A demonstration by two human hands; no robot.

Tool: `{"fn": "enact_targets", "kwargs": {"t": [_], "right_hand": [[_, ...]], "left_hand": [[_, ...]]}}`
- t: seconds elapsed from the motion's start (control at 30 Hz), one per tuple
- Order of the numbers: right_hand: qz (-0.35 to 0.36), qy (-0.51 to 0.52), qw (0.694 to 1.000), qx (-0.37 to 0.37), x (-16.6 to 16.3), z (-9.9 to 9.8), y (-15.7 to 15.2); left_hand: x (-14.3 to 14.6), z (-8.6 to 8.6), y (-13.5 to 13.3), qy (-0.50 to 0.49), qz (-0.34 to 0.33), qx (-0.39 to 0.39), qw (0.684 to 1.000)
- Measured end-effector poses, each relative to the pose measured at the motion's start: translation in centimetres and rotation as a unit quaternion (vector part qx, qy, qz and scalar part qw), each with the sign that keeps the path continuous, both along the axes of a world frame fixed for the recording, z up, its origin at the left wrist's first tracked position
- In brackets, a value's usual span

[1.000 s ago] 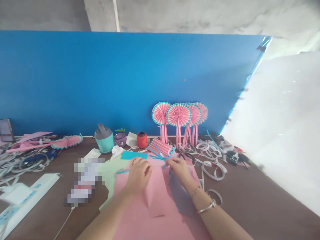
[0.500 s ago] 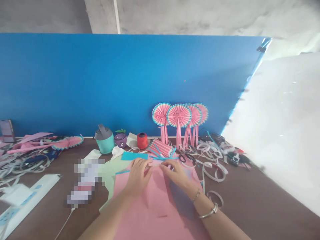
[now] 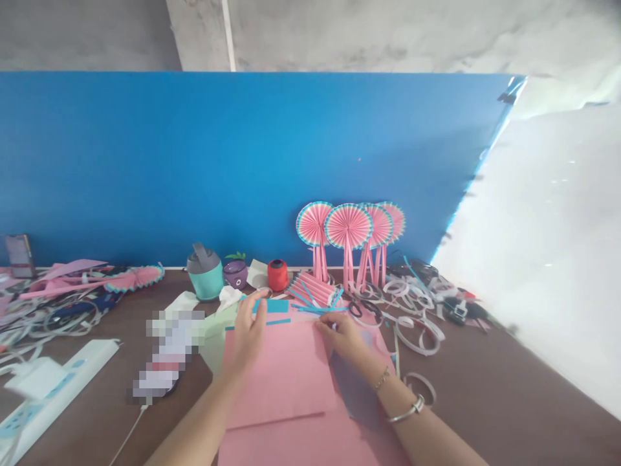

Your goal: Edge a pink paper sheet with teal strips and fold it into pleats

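A large pink paper sheet (image 3: 286, 382) lies folded flat on the brown table in front of me. My left hand (image 3: 250, 333) rests flat on its far left part, fingers stretched out toward a thin blue paper strip (image 3: 278, 321). My right hand (image 3: 342, 336) presses down on the sheet's far right edge with its fingers curled; whether they hold anything is not visible. A bracelet and a bangle sit on my right wrist. Several loose blue strips (image 3: 315, 308) lie just beyond the sheet.
Several pink paper fans on sticks (image 3: 348, 243) lean against the blue board (image 3: 242, 162). A teal cup (image 3: 204, 275), purple pot (image 3: 235, 273), red thread spool (image 3: 277, 275), folded pink pleats (image 3: 313, 289), white tape rings (image 3: 417, 327) and a white power strip (image 3: 53, 385) lie around.
The raised fold in the pink sheet has been pressed flat. My left hand slid left and opened out; my right hand stayed at the top edge.
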State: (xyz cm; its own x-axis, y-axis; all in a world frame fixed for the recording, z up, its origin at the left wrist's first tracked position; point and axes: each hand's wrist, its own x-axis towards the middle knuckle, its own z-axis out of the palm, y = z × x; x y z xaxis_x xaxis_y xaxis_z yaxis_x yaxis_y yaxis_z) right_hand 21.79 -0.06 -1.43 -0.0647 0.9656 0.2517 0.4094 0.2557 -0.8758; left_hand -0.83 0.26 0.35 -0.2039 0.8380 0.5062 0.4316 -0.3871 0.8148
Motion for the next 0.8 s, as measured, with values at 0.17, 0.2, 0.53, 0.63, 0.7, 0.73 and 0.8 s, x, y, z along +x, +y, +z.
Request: {"fn": "enact_targets", "kwargs": {"t": [0.17, 0.2, 0.53, 0.63, 0.7, 0.73, 0.8], "right_hand": [[-0.010, 0.007, 1.000, -0.010, -0.3, 0.0, -0.2], [-0.012, 0.011, 1.000, -0.017, -0.4, 0.0, -0.2], [-0.175, 0.300, 0.938, -0.011, 3.1, 0.4, 1.6], [-0.154, 0.379, 0.912, -0.012, 3.3, 0.3, 1.8], [-0.123, 0.385, 0.914, -0.017, 2.8, 0.4, 1.5], [-0.107, 0.377, 0.920, -0.019, 2.4, 0.5, 1.3], [-0.081, 0.340, 0.937, -0.023, 1.6, 1.0, 0.7]], "left_hand": [[-1.2, 1.3, 0.2, -0.141, 0.080, 0.039, 0.986], [-1.5, 1.5, 0.3, -0.164, 0.096, 0.048, 0.981], [-3.1, 0.3, 2.2, -0.206, 0.161, 0.042, 0.964], [-1.2, -0.6, 1.9, -0.168, 0.079, -0.016, 0.983], [0.1, -1.0, 1.4, -0.146, 0.014, -0.059, 0.987], [0.7, -1.1, 1.1, -0.138, -0.015, -0.080, 0.987], [1.5, -1.3, 0.6, -0.128, -0.057, -0.117, 0.983]]}}
